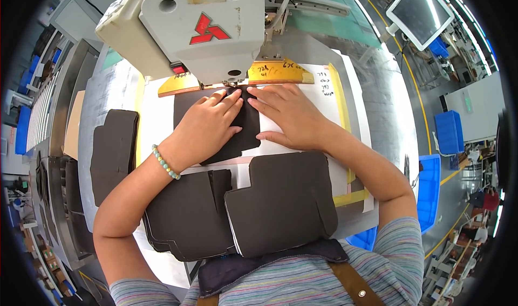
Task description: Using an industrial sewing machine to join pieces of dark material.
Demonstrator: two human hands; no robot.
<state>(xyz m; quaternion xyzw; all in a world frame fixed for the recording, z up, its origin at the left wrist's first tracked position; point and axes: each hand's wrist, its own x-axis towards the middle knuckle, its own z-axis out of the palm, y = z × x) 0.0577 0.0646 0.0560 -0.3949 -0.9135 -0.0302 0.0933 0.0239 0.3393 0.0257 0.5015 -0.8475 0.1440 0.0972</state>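
My left hand (208, 124) lies flat, fingers together, on a dark brown cut piece (245, 136) spread on a white template board (162, 120) under the head of a grey-white sewing machine (199, 25). My right hand (288, 114) presses flat on the right edge of the same piece and on the white board beside it. Both sets of fingertips point toward the needle area (233, 84). A beaded bracelet (164, 162) sits on my left wrist. Neither hand grips anything.
Two stacks of dark brown cut pieces, one on the left (186, 214) and one on the right (283, 201), lie at the table's near edge, another stack (113, 152) at the left. Yellow tape strips (280, 74) edge the template. A monitor (421, 12) stands far right, blue bins (448, 131) on the floor.
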